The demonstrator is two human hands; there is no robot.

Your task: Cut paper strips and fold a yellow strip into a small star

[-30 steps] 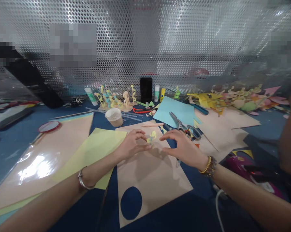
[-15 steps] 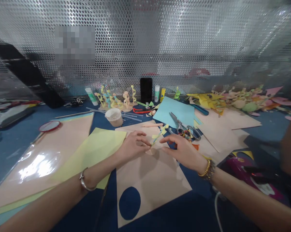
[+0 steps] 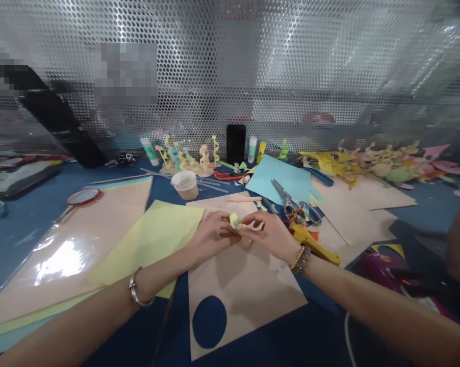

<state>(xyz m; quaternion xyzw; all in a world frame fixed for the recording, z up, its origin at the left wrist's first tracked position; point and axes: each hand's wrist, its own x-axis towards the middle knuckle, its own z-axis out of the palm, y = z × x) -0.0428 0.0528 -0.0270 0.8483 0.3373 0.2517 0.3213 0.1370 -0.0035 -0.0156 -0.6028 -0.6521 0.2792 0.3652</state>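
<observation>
A small curled yellow and blue paper piece point(image 3: 235, 222) is between the fingertips of both hands, above the pink sheet point(image 3: 249, 300). My left hand point(image 3: 210, 234) comes in from the left, its fingers closed on the piece's base, partly hidden. From the right, my right hand point(image 3: 268, 233) pinches the piece's side. A round hole shows in the sheet's lower left corner. Beyond the hands lies a pink pencil point(image 3: 243, 199).
Scissors point(image 3: 287, 196) lie on a blue sheet point(image 3: 278, 173) at the back right, near a yellow-handled tool point(image 3: 316, 246). A paper cup point(image 3: 186, 187) and curled paper figures point(image 3: 187, 160) stand behind. Yellow paper point(image 3: 153, 234) lies left.
My right hand has moved left and now pinches the paper piece, which stands less tall between the hands. The yellow-handled tool has come into sight. The view has shifted slightly.
</observation>
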